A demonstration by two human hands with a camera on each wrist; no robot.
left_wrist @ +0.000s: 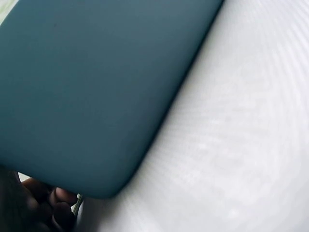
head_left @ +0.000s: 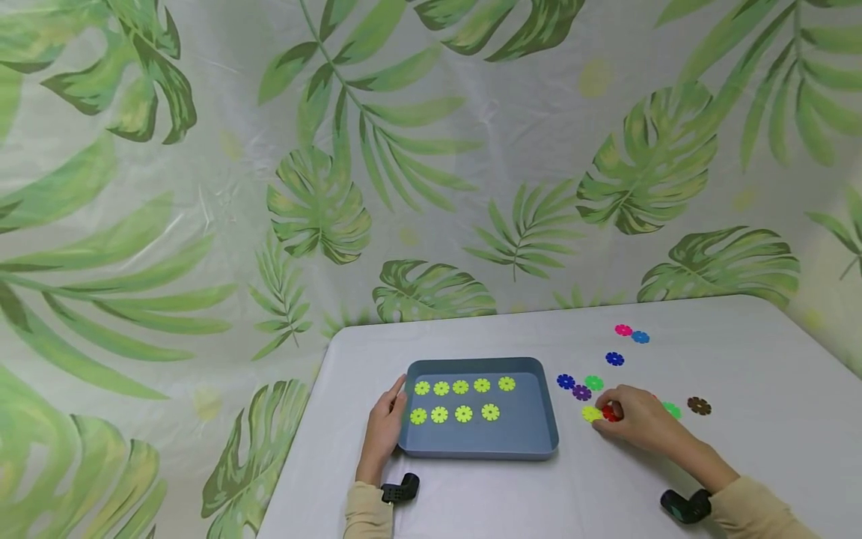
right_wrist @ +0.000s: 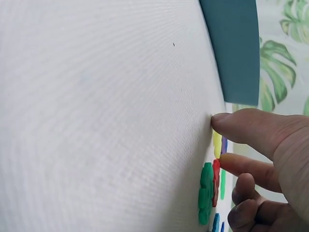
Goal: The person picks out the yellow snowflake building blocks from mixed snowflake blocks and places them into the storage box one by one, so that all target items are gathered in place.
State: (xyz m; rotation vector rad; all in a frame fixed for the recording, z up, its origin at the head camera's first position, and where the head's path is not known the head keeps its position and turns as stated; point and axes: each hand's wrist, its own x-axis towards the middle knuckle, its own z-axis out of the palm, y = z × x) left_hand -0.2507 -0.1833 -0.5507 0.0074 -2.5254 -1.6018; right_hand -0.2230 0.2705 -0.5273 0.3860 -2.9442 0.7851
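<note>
A blue-grey tray point(head_left: 521, 434) lies on the table with two rows of yellow-green snowflake discs point(head_left: 460, 387) in it. My left hand point(head_left: 384, 430) holds the tray's left side; in the left wrist view its fingers point(left_wrist: 63, 208) show curled by the tray's corner. To the right of the tray, my right hand point(head_left: 636, 419) pinches a yellow snowflake disc point(head_left: 591, 414) at the tabletop between thumb point(right_wrist: 241, 126) and index finger. A red snowflake disc point(head_left: 610, 413) lies just beside it, partly covered by that hand.
Dark blue point(head_left: 566, 382), purple point(head_left: 582, 392) and green discs point(head_left: 594, 382) lie between tray and right hand. Farther back are another dark blue point(head_left: 614, 359), a pink point(head_left: 623, 329) and a light blue disc point(head_left: 640, 337). A brown disc point(head_left: 699, 406) and a green one point(head_left: 672, 409) lie beyond the right hand.
</note>
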